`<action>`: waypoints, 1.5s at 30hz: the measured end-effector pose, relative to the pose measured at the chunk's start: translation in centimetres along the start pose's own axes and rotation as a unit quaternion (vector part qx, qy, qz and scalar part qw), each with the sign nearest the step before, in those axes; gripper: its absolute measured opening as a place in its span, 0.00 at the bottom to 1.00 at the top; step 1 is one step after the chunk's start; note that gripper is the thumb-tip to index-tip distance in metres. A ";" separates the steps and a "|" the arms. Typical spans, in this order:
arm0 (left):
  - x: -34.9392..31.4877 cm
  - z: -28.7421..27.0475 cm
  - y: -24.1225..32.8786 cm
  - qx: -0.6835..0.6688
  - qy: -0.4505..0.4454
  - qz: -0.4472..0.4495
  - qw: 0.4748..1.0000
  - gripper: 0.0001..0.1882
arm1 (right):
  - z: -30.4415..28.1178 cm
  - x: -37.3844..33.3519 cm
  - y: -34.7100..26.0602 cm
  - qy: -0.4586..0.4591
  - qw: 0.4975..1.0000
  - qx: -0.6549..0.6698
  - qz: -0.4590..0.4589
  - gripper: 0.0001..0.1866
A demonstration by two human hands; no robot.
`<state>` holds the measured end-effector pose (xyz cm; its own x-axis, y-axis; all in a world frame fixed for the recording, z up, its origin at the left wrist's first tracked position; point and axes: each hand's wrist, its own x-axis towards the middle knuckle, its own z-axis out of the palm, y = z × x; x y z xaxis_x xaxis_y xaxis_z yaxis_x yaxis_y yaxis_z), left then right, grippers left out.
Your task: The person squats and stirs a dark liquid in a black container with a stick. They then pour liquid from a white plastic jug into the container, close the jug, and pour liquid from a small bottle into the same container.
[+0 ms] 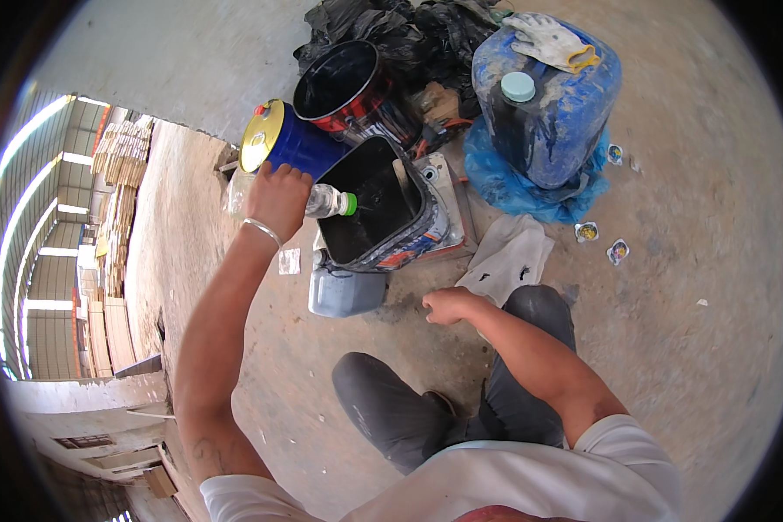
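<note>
My left hand [278, 202] is wrapped round a clear plastic bottle [324, 201] with a green cap. The bottle lies sideways, its capped end over the rim of an open black-lined square bucket [386, 252]. Inside the bucket, a flat pale stick [404, 181] leans near the right wall. My right hand [448, 306] is closed in front of my knee, beside a whitish cloth or sack [511, 252] on the floor; whatever its fingers may hold is hidden. Below the bucket stands a translucent grey jug [346, 292].
A blue drum with a yellow lid [265, 139] and an open black-and-red pail [339, 87] stand behind. Black plastic sheeting [409, 35] is heaped at the back. To the right, a large blue jerrycan [548, 113] carries work gloves [552, 42]. Small round labels [586, 232] dot the floor.
</note>
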<state>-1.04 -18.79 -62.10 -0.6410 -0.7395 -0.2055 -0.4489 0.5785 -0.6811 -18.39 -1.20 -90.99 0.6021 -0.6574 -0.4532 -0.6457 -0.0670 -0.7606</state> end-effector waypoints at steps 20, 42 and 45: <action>0.6 -1.0 0.5 0.009 -0.016 0.005 1.000 0.09 | 0.0 0.0 0.2 0.000 1.000 -0.006 -0.012 0.22; -0.5 -0.9 0.6 -0.027 -0.046 -0.015 0.998 0.05 | 0.6 1.2 1.1 -0.027 1.000 -0.006 -0.008 0.27; -0.2 -0.6 0.2 -0.043 -0.049 -0.013 0.998 0.05 | 0.4 0.9 1.1 -0.027 1.000 -0.005 0.000 0.27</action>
<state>-1.38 -18.29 -61.81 -0.5662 -0.7823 -0.2596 -0.5189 0.5830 -0.6252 -18.39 -1.63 -92.44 0.6267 -0.6151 -0.4784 -0.6500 -0.0739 -0.7564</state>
